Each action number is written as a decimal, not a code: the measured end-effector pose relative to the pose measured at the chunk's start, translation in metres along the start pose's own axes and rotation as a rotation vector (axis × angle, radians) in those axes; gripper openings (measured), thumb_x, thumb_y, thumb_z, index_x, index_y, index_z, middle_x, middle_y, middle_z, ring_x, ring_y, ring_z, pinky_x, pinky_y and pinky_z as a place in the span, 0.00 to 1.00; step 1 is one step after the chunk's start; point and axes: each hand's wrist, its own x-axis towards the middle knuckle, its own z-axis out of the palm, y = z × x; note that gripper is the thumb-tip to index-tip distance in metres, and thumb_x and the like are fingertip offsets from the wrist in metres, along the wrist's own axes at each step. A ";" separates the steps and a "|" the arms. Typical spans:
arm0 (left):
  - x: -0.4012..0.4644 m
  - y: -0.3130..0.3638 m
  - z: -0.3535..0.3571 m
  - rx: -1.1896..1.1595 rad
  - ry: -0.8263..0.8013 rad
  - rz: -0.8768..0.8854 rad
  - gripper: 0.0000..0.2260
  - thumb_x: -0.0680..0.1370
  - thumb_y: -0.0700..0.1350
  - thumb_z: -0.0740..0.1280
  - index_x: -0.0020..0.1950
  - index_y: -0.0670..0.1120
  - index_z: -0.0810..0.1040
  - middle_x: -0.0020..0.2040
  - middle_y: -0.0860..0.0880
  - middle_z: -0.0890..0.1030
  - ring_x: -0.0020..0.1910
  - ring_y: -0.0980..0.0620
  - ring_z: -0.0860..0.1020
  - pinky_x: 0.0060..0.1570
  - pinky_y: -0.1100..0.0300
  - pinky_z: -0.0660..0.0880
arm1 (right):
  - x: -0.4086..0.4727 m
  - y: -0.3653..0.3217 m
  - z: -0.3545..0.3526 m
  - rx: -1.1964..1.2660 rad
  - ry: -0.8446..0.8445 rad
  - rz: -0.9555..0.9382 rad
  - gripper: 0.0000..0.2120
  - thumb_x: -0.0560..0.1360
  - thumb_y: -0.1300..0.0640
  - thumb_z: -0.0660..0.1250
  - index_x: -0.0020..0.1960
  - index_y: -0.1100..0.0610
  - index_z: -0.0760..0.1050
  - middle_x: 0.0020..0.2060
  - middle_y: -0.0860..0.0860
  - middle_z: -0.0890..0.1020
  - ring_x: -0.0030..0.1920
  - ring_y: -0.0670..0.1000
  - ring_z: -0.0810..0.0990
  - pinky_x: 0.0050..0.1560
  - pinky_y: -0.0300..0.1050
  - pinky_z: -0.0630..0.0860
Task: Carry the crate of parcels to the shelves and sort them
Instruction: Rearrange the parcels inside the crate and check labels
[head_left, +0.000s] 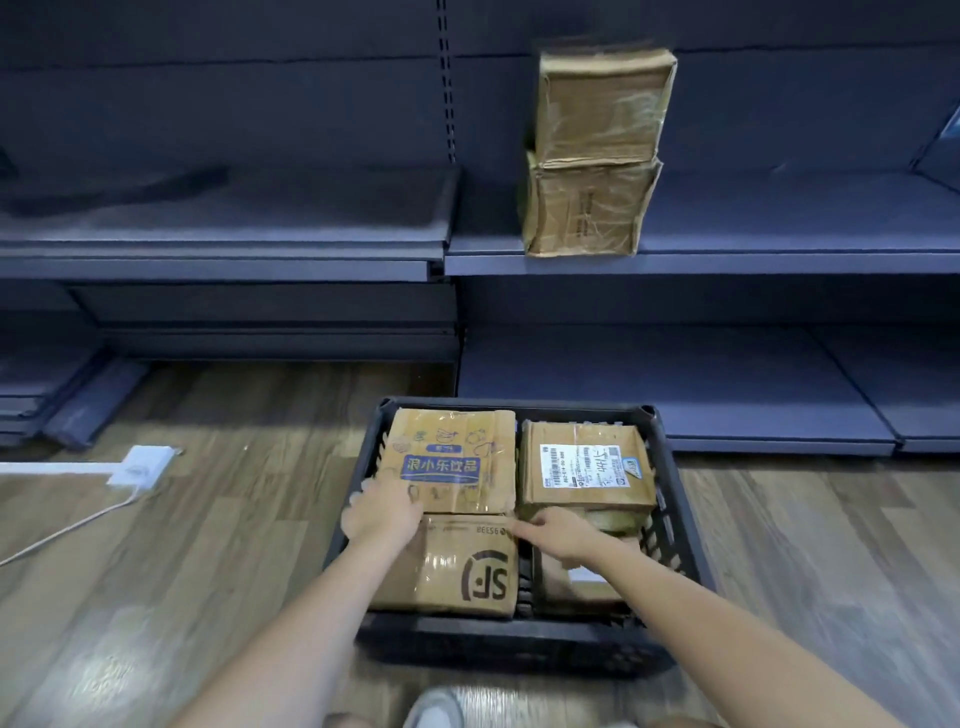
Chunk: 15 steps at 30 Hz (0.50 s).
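Note:
A black plastic crate (680, 525) stands on the wooden floor before dark blue shelves (753, 260). It holds several cardboard parcels: one with blue print (457, 452) at the far left, one with a white label (587, 462) at the far right, an SF parcel (462, 566) at the near left. My left hand (382, 512) rests on the near left corner of the blue-print parcel, fingers spread. My right hand (561, 532) reaches over the near right parcel (582, 582), its fingers pointing left at the gap between parcels. Two taped parcels (597, 156) are stacked on the middle shelf.
A white power strip (143, 465) with a cable lies on the floor to the left. Loose shelf boards (78, 400) lean at the far left. The tip of a shoe (436, 709) shows below the crate. The lowest shelf (727, 395) lies right behind the crate.

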 end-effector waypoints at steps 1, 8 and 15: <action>0.001 -0.015 -0.001 -0.024 -0.048 -0.081 0.23 0.78 0.56 0.62 0.66 0.42 0.69 0.63 0.43 0.76 0.61 0.43 0.75 0.53 0.54 0.73 | -0.002 -0.002 0.007 0.023 -0.026 0.025 0.20 0.80 0.45 0.57 0.58 0.59 0.75 0.47 0.51 0.79 0.49 0.52 0.77 0.48 0.43 0.74; -0.001 -0.045 -0.008 -0.264 -0.296 -0.023 0.23 0.80 0.57 0.60 0.70 0.46 0.70 0.69 0.46 0.74 0.66 0.45 0.73 0.64 0.54 0.71 | -0.007 -0.017 0.033 0.417 -0.007 0.153 0.14 0.80 0.56 0.59 0.59 0.65 0.72 0.56 0.57 0.79 0.58 0.57 0.78 0.63 0.53 0.73; -0.020 -0.022 -0.037 -0.209 -0.210 0.013 0.28 0.79 0.62 0.55 0.70 0.43 0.70 0.66 0.44 0.76 0.61 0.45 0.76 0.58 0.54 0.75 | -0.034 -0.030 0.000 0.463 0.126 0.169 0.10 0.79 0.52 0.59 0.45 0.57 0.72 0.37 0.52 0.77 0.36 0.49 0.74 0.37 0.40 0.70</action>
